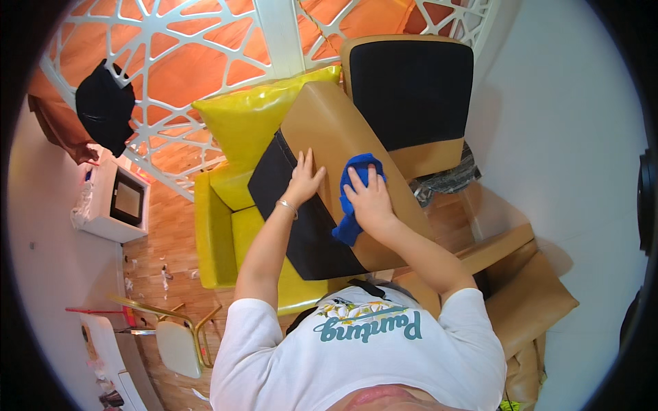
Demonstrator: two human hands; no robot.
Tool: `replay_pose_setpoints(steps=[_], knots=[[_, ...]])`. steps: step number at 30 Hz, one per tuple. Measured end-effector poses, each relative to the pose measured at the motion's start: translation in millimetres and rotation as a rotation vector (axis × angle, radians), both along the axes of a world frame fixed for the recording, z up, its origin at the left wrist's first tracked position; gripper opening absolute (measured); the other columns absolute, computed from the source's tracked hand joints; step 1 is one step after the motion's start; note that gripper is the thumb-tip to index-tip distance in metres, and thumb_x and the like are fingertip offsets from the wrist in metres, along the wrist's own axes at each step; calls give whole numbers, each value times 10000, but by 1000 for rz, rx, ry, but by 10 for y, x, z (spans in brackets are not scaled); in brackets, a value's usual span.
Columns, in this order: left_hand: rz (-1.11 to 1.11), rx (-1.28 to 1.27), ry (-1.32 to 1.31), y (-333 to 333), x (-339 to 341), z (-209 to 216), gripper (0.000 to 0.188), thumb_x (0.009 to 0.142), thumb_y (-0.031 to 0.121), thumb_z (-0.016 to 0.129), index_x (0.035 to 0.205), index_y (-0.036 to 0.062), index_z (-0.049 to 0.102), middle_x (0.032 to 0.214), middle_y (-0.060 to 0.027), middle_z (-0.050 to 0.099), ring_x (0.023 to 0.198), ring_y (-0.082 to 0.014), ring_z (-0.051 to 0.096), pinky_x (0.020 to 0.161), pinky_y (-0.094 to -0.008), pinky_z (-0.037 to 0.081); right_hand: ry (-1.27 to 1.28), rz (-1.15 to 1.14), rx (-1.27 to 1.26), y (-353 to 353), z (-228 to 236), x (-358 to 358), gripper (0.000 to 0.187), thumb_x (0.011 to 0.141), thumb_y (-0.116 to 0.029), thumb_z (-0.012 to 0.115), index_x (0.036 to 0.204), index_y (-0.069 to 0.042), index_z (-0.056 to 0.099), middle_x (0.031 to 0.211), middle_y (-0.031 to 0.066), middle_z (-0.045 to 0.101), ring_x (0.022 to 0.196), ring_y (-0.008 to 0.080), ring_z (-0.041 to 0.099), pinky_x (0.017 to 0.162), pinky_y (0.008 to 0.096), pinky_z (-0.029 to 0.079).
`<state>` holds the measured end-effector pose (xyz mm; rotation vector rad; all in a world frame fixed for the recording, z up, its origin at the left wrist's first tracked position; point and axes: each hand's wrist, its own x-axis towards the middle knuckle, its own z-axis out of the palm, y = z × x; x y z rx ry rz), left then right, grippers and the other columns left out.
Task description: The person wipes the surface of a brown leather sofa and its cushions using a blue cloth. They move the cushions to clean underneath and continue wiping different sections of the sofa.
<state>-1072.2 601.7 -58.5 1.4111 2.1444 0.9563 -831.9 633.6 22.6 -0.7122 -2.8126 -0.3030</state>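
A long upholstered piece with tan faces and a black side (343, 130) lies tilted in front of me, on a yellow-green armchair (209, 236). On its tan face, a crumpled blue cloth (347, 231) sits under my right hand (372, 200), whose fingers press into it. My left hand (303, 181) rests on the same piece near the seam between tan and black, fingers spread and holding nothing. A bracelet circles that wrist. The underside of the piece is hidden.
A yellow-green cushion (250, 116) and a tan-edged black panel (415, 96) stand behind, by a white lattice screen (277, 34). Tan cushions (534, 301) lie at right. At left are a chair (177, 342), a white cabinet (120, 198) and scraps on the wooden floor (154, 267).
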Motion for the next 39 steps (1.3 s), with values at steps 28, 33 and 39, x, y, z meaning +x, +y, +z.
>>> replay_pose_setpoints(steps=[28, 33, 39], knots=[[540, -188, -26, 232, 530, -916, 818, 945, 471, 579, 1576, 78, 240, 1634, -314, -13, 1498, -532, 2, 1157, -673, 111, -78, 496, -39, 1856, -337, -2468, 531, 787, -308, 732, 1243, -58, 626, 1417, 199, 513, 1360, 387, 435, 1134, 447, 330], [544, -174, -47, 272, 548, -899, 789, 952, 471, 549, 1576, 83, 259, 1637, -305, -9, 1498, -533, 14, 1158, -673, 106, -94, 585, -39, 1669, -563, -1818, 558, 731, -327, 795, 1197, -59, 643, 1436, 198, 501, 1351, 379, 431, 1081, 440, 373], [546, -94, -7, 260, 544, -1004, 734, 982, 460, 520, 1607, 235, 207, 1629, -321, 31, 1485, -557, 33, 1149, -684, 119, 33, 600, -197, 1285, -586, -654, 195, 788, -94, 654, 981, -61, 644, 1256, 167, 602, 1245, 356, 521, 1009, 413, 441]])
